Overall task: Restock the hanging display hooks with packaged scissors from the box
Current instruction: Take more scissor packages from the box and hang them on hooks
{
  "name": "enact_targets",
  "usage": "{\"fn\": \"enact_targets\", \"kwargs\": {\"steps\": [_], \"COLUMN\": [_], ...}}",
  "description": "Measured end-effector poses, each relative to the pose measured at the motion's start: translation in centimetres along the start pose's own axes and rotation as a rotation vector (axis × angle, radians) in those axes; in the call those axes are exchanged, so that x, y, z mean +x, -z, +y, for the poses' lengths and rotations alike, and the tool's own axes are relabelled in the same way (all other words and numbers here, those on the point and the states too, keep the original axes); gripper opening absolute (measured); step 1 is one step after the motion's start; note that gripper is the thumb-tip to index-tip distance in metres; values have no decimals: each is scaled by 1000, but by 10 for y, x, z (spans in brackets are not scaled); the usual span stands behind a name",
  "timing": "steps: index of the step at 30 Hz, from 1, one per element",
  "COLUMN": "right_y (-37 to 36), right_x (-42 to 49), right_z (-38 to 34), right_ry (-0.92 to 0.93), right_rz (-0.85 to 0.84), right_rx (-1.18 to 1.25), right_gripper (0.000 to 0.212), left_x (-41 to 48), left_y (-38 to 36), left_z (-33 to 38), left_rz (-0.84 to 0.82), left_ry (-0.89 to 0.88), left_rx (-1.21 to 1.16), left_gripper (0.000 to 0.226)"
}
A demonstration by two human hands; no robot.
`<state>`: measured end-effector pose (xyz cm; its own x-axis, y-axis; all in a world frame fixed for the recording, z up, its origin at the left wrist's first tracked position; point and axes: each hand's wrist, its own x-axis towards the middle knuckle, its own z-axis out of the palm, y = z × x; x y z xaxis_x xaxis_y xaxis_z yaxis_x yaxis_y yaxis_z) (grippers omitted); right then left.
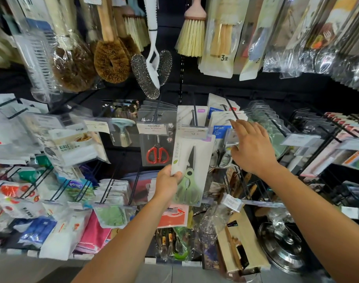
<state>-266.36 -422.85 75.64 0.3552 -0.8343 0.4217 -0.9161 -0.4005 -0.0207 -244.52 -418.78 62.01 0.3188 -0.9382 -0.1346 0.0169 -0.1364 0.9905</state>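
One flat white scissors pack (191,166) pinched by left hand (167,181) fingers — right hand (254,148) fingers splayed, empty.

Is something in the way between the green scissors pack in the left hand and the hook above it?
Yes: the price label marked 12 at the tip of the hook overlaps the top of the green scissors pack. The left hand grips its lower left edge.

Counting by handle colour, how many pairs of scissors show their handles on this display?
Red handles: 1, the red scissors on the dark card.
Green handles: 1, the green scissors held by the left hand.
Black handles: 1, the black scissors in the HOME pack.
Total: 3
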Motion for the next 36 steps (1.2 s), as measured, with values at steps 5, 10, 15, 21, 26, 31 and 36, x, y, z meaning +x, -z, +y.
{"fn": "enact_targets", "kwargs": {"steps": [5,10,15,21,26,31,36], "right_y": [1,1,1,1,0,1,0], "right_x": [0,1,1,0,1,1,1], "right_z": [-2,-2,-2,-1,-1,0,0], "right_ry": [-14,-31,-34,-36,-41,-29,-35], "right_rz": [-4,-14,-10,-11,-29,-40,-42], "right_rx": [-6,-15,-13,-14,-28,-35,-36], "right_gripper": [71,72,71,71,71,68,70], "left_x": [-2,3,7,27,54,80,106], "left_y": [-7,-9,-6,-13,-19,-26,-34], "left_z": [3,8,2,5,8,10,20], "left_rz": [8,30,58,75,45,5,20], "left_ry": [4,-37,-27,-2,58,128,166], "left_rx": [-55,-35,-10,6,-45,-41,-35], "left_gripper": [28,26,27,22,21,21,23]}}
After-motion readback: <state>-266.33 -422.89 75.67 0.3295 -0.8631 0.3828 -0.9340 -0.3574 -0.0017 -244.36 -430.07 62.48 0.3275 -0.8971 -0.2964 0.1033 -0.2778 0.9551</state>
